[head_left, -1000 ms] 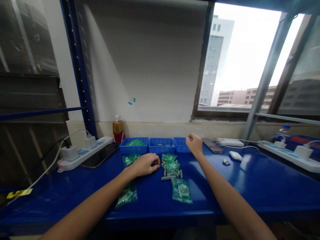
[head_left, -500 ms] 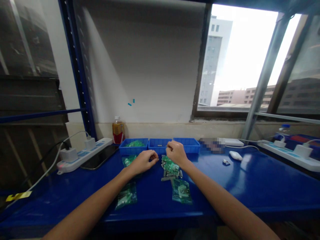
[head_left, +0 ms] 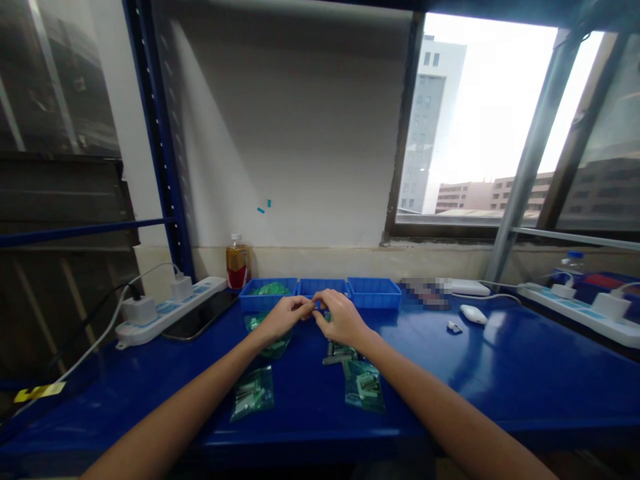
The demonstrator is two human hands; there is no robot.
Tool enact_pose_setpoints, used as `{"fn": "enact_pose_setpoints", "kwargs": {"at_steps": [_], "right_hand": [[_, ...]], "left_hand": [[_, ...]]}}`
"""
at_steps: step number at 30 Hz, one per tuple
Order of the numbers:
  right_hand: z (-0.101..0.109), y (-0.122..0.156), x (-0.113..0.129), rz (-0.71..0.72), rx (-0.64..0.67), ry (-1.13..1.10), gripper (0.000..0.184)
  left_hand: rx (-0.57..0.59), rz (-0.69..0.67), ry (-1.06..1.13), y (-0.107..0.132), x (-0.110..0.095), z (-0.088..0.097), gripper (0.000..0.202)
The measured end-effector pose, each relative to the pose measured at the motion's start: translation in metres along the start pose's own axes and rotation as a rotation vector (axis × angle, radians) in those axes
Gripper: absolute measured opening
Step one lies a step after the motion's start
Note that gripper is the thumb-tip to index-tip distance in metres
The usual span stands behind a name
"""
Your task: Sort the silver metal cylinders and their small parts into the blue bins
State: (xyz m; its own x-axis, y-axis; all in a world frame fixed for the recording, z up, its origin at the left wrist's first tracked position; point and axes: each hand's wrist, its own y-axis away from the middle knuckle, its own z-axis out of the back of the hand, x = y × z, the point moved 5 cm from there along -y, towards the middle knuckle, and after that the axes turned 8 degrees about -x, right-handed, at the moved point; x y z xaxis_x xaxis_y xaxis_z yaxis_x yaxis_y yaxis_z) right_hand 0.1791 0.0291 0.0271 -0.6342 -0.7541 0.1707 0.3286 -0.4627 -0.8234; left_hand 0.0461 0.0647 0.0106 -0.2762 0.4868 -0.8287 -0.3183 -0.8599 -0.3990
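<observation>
Grey pieces (head_left: pixel 334 360) lie loose on the blue surface (head_left: pixel 310 400), partly hidden by the right hand (head_left: pixel 343 319), so a sideways sweep of that wrist could scatter them or push them against the green bag (head_left: pixel 365 387) just beside them. They look slim, short and dull, probably metal; the bag is see-through, with pale parts inside. The right hand's fingers curl in to meet those of the left hand (head_left: pixel 283 317) at the tips; I cannot tell whether they grip anything, and a tiny item could slip from so slight a pinch. Farther out, three blue bins (head_left: pixel 375 297) stand in a row behind.
</observation>
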Motion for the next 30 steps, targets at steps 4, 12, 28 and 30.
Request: {"fn": "enact_pose_setpoints", "kwargs": {"at_steps": [4,12,28,30], "right_hand": [[-0.001,0.0,-0.003,-0.012,0.007,0.013,0.014],[-0.001,-0.001,-0.005,0.02,-0.018,0.076,0.006],[0.004,-0.003,-0.01,-0.107,-0.074,0.02,0.007],[0.009,-0.004,-0.014,-0.163,-0.102,-0.02,0.013]], "left_hand": [[0.001,0.007,0.047,0.001,-0.001,0.0,0.046],[-0.046,-0.023,-0.051,0.0,0.003,0.002,0.04],[-0.137,-0.416,-0.466,0.012,-0.024,0.003,0.016],[-0.15,-0.408,-0.479,0.012,-0.024,0.004,0.016]]}}
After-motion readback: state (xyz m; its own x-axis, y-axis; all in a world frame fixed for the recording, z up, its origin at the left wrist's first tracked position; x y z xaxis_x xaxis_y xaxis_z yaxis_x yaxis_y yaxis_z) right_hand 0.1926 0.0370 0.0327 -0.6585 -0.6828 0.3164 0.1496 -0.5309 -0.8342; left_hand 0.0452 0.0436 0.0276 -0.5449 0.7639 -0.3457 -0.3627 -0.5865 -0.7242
